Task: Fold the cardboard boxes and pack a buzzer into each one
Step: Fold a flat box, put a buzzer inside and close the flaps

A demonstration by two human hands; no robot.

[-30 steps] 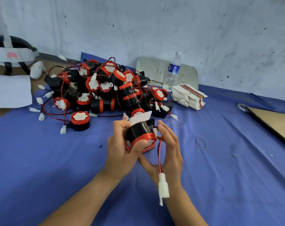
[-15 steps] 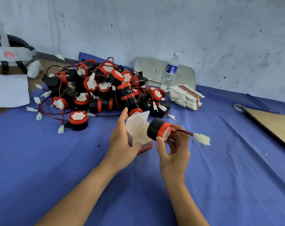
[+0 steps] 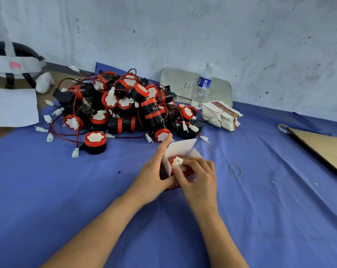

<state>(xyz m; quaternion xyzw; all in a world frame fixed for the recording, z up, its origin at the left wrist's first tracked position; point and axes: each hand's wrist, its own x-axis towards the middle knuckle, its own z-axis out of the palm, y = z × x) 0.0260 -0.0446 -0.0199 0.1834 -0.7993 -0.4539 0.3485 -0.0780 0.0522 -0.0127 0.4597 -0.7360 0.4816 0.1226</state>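
L hand (image 3: pixel 154 176) grips box (image 3: pixel 181 149) at its left wall: thumb on front, index straight along the flap. R hand (image 3: pixel 198 176), fingers curled, pinches buzzer (image 3: pixel 171 167), which sits in the open box w/ white connector (image 3: pixel 178 161) on top. Box rests on table (image 3: pixel 67 190). Beyond: buzzer pile (image 3: pixel 125 105); flat-box stack (image 3: pixel 220 116) & bottle (image 3: pixel 202 88) to its right.

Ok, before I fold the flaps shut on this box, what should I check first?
1. Buzzer inside cardboard box: ok, red rim shows in the opening.
2. White connector tucked in: cannot tell; right hand holds it on the buzzer's face.
3. Wire inside: cannot tell, hidden.
4. Box steadied: ok, left hand grips its side.
5. Top flaps free: ok, they stand open.
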